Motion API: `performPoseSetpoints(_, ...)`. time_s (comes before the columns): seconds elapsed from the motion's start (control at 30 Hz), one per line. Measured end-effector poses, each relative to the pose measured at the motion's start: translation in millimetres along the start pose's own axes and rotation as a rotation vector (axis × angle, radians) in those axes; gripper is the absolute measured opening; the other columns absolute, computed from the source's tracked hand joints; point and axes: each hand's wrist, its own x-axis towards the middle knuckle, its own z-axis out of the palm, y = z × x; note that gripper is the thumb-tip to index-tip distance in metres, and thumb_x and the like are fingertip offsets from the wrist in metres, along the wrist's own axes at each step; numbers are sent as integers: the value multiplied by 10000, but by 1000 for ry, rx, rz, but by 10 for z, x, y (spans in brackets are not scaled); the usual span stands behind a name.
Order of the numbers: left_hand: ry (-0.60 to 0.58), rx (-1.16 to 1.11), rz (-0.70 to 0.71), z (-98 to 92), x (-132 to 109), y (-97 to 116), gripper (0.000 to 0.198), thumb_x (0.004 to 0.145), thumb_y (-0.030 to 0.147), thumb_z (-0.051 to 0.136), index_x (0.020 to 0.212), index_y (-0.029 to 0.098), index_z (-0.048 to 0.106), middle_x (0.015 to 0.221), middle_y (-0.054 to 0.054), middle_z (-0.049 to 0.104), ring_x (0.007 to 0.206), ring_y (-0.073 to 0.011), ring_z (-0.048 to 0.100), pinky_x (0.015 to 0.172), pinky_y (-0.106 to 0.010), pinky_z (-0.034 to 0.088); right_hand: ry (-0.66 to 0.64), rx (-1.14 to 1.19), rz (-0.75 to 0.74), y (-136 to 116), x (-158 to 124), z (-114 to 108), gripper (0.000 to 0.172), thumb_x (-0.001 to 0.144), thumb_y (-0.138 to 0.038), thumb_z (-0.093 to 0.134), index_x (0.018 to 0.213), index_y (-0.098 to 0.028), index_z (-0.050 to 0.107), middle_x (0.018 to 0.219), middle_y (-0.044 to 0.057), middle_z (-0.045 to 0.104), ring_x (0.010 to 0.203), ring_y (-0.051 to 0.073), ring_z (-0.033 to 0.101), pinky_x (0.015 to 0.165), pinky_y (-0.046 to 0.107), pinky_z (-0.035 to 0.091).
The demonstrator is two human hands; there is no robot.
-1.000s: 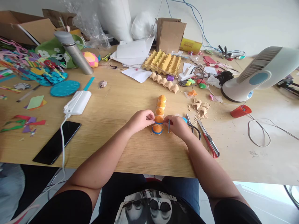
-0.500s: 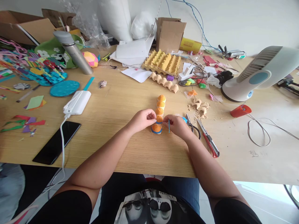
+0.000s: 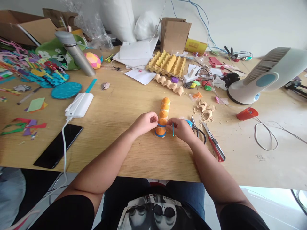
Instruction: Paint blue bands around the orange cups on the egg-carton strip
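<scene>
white fan (image 3: 267, 76) | black phone (image 3: 59, 146) | grey-lidded bottle (image 3: 80, 57) | red cup (image 3: 244, 115), contents unclear

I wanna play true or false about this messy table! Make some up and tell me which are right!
1. The right hand holds a thin blue piece. True.
2. The scissors are in the left hand. False: they lie on the table, beside the right hand.
3. The white cord crosses over the black phone. True.
4. The fan stands at the left end. False: it stands on the right.
5. The nearest orange bump has blue along its near edge. True.
</scene>
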Motion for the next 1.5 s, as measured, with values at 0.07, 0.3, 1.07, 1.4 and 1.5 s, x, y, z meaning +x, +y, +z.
performPoseSetpoints(0.07, 3, 5, 6, 1, 6, -18, 91, 759, 258, 677, 834, 225, 636, 850, -4, 715, 817, -180, 665, 747, -310, 506, -3, 9, -6, -11, 0, 12, 232, 943, -413, 709, 898, -193, 768, 728, 2, 687, 644, 151, 531, 651, 278, 403)
performPoseSetpoints(0.3, 1, 5, -16, 11, 30, -79, 114, 739, 236, 675, 841, 232, 626, 841, 9, 708, 802, -177, 661, 742, -309, 502, 5, 7, -28, -17, 10, 52, 250, 954, -430, 713, 910, -195, 787, 730, 8, 706, 640, 148, 533, 645, 267, 403)
performPoseSetpoints(1.07, -51, -104, -230, -24, 50, -126, 266, 760, 166, 727, 1004, 230, 642, 996, -44, 762, 805, -183, 740, 639, -275, 583, 52, 15, 150, -23, 8, -1, 72, 798, -174, 598, 816, -233, 636, 608, -38, 583, 548, 155, 503, 569, 284, 374)
performPoseSetpoints(1.4, -79, -366, -281, -12, 37, 62, 253, 783, 202, 769, 978, 209, 608, 923, -10, 720, 827, -168, 717, 699, -291, 577, 21, 371, 195, 8, 4, 33, 155, 770, -290, 633, 914, -243, 604, 748, -32, 591, 652, 154, 508, 603, 282, 433)
performPoseSetpoints(1.5, -87, -457, -258, 11, 36, 67, 309, 778, 307, 838, 945, 203, 600, 887, 8, 678, 810, -154, 687, 744, -311, 586, 19, 539, 220, 1, 14, 15, 250, 780, -394, 695, 946, -253, 572, 892, -3, 661, 715, 152, 551, 676, 300, 507)
